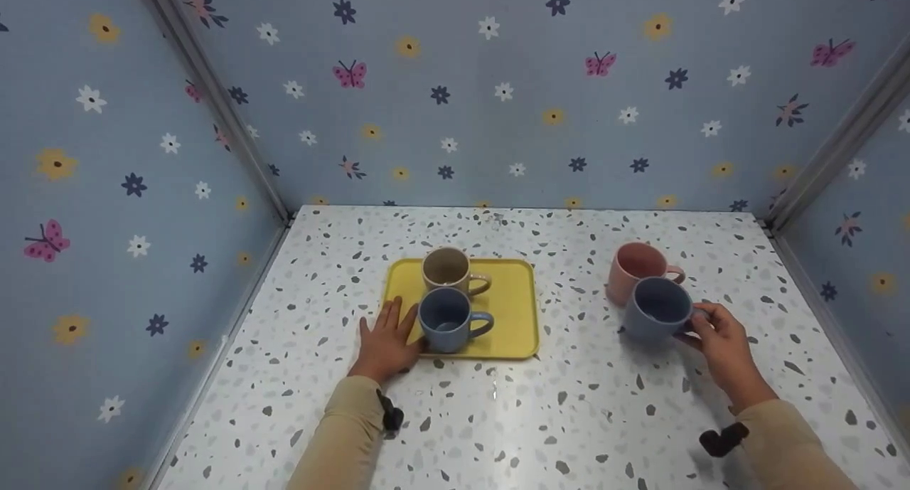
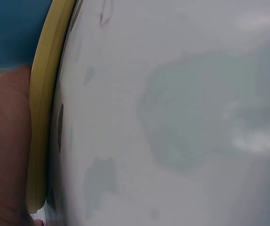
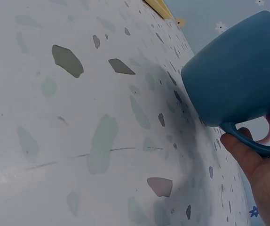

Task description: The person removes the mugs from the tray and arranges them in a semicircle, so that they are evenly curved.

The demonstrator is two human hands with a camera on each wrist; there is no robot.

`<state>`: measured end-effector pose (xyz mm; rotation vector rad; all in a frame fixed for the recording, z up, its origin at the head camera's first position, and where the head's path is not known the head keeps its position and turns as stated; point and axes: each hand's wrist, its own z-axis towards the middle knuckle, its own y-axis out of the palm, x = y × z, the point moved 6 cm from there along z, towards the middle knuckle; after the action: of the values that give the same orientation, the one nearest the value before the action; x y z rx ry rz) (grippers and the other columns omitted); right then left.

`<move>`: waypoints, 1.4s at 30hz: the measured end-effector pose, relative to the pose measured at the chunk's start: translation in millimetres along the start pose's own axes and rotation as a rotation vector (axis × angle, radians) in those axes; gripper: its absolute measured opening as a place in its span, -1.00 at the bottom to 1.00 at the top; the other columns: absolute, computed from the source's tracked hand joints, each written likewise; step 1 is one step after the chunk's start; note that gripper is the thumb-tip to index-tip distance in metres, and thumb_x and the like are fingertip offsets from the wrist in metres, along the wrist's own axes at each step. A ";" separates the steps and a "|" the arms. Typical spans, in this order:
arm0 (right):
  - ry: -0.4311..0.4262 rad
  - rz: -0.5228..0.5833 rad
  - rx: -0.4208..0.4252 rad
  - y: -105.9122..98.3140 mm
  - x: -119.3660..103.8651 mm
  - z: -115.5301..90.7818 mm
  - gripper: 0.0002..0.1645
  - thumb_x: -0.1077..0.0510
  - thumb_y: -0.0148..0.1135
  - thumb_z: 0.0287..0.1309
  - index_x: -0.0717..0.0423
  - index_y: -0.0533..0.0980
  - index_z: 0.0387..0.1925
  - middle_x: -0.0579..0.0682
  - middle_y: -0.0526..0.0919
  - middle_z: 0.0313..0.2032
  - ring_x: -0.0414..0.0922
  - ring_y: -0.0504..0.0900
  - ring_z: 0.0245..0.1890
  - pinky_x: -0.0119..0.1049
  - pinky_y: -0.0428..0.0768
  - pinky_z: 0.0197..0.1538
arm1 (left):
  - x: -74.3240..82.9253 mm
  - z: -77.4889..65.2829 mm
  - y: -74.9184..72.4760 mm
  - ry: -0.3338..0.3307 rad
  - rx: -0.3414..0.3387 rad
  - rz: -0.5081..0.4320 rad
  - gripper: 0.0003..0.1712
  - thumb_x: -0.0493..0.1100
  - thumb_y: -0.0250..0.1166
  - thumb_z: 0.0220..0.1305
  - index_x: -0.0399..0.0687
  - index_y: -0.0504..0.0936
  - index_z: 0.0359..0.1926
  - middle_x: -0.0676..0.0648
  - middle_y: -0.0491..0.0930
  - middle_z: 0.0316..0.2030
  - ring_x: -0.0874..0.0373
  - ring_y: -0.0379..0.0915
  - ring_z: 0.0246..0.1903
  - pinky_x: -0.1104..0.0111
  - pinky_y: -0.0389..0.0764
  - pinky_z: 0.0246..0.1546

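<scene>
My right hand (image 1: 729, 351) pinches the handle of a blue-grey mug (image 1: 654, 326), seen as a teal-blue mug (image 3: 241, 70) in the right wrist view. Its shadow falls on the table, and it looks slightly raised. Just behind it stands a pink mug (image 1: 620, 280), partly covered. My left hand (image 1: 387, 344) lies with fingers extended over the front left corner of a yellow tray (image 1: 515, 316). On that tray a blue mug (image 1: 444, 333) stands in front of a beige mug (image 1: 457, 271), both with handles to the right. The left wrist view shows the hand against the tray rim (image 2: 41, 117).
The speckled white table (image 1: 540, 412) is bounded by a flowered back wall (image 1: 483, 106) and side walls, with metal posts at the corners. A stretch of table separates the tray from the two mugs on the right.
</scene>
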<state>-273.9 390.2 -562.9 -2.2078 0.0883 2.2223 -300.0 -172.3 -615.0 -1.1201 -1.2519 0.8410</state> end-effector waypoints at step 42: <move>0.040 0.126 0.138 -43.7 12.5 8.2 -0.77 0.18 0.03 0.50 0.23 0.39 0.06 -0.14 0.63 -0.08 -0.29 0.68 -0.14 -0.31 0.69 -0.04 | 1.2 -0.8 0.1 -0.020 -0.022 0.014 -0.15 0.33 -0.01 0.43 0.12 0.11 0.60 -0.20 -0.10 0.60 -0.13 -0.27 0.58 -0.36 -0.25 0.39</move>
<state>-280.2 433.8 -576.8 -2.2314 0.3785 2.1579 -299.0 -171.3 -614.7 -1.1417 -1.2743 0.8524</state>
